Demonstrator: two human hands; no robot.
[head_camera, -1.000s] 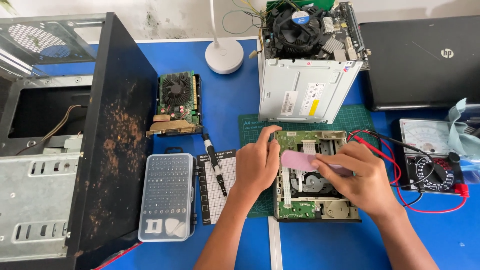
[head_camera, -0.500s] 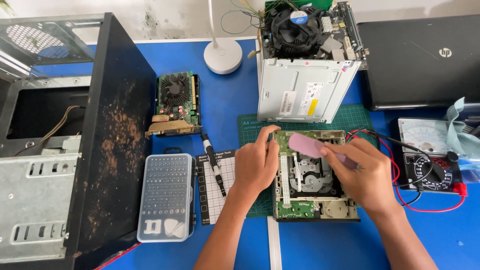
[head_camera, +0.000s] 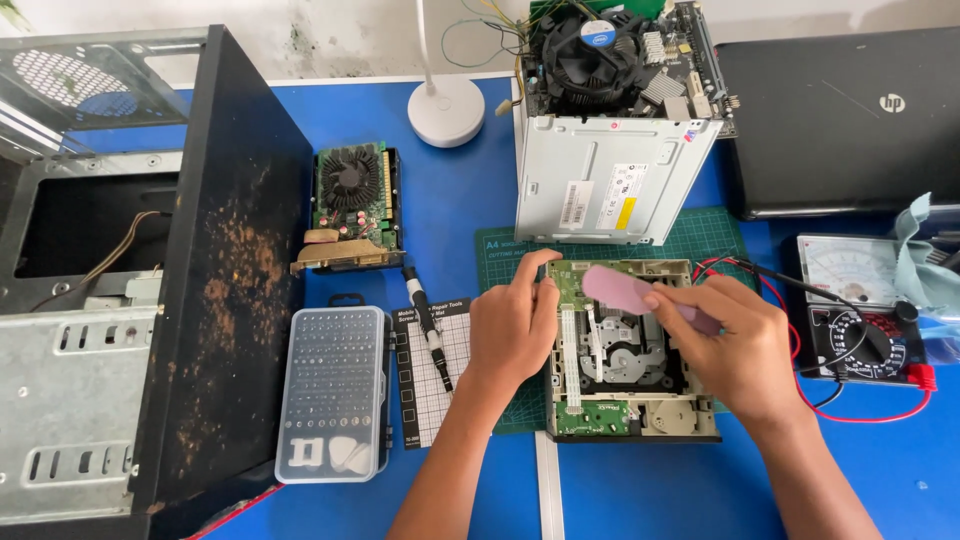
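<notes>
Pink and flat, the plastic pry tool (head_camera: 625, 290) lies across the top of the opened optical drive (head_camera: 630, 370), pinched at its right end between the thumb and fingertips of the right hand (head_camera: 740, 345). Its rounded free end points left, over the drive's green circuit board near the far edge. The left hand (head_camera: 512, 330) rests on the left side of the drive, fingers curled close together with the tips pressing on the far left corner of the drive's frame; it holds nothing else.

The drive sits on a green cutting mat (head_camera: 700, 240) at the middle of the blue desk (head_camera: 460, 210), close to the near edge. Just beyond it on the mat stands the drive's silver metal cover (head_camera: 610, 180), and behind that a motherboard with a black cooler fan (head_camera: 600, 55) near the far edge.

To the left of the drive lies a small white gridded screw mat (head_camera: 425, 385) with a black screwdriver (head_camera: 428, 325) across it, then a clear case of screwdriver bits (head_camera: 335, 395). Farther back is a green graphics card (head_camera: 350, 205), and a white round lamp base (head_camera: 445, 110) stands near the far edge. A black, rust-speckled computer case (head_camera: 150, 290) fills the left end of the desk.

On the right sit an analogue multimeter (head_camera: 865, 310) with red and black leads, and a closed black laptop (head_camera: 840, 120) at the far right corner.
</notes>
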